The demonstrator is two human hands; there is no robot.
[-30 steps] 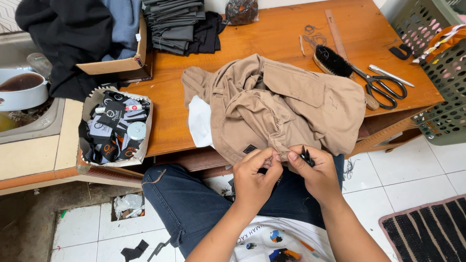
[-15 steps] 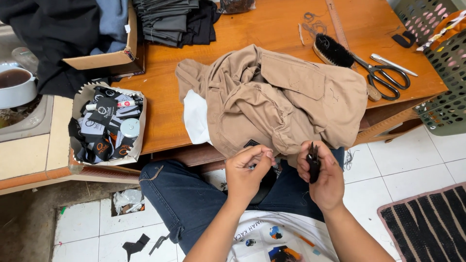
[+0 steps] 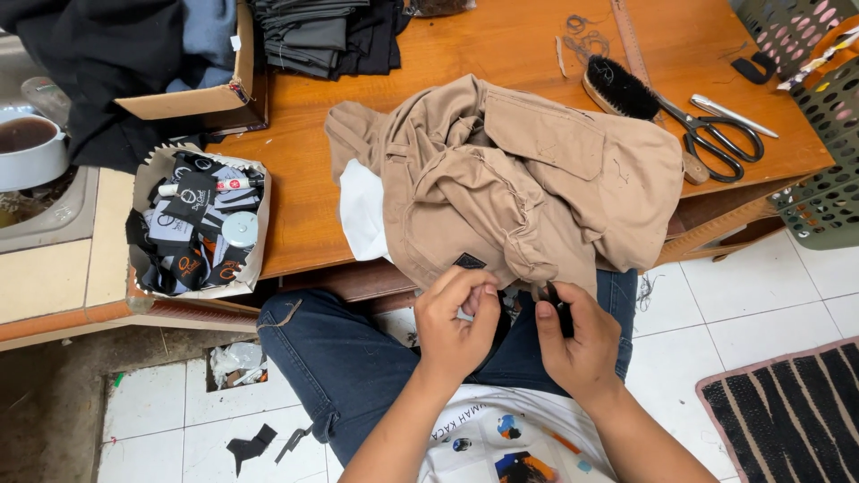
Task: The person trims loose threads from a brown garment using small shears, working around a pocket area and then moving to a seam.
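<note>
The tan garment (image 3: 510,188) lies bunched on the near edge of the wooden table (image 3: 465,63), hem drooping toward the lap. It looks soft, light and floppy, best pinched at the hem. The left hand (image 3: 455,326) pinches that hem shut; the right hand (image 3: 580,338) grips a small black tool (image 3: 558,309).

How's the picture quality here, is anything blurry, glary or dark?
Head view: even, soft daylight, no harsh shadows; mild sheen on the wooden table and scissors. The tan garment and both hands are sharp. The black clothes at top left lose detail.
</note>
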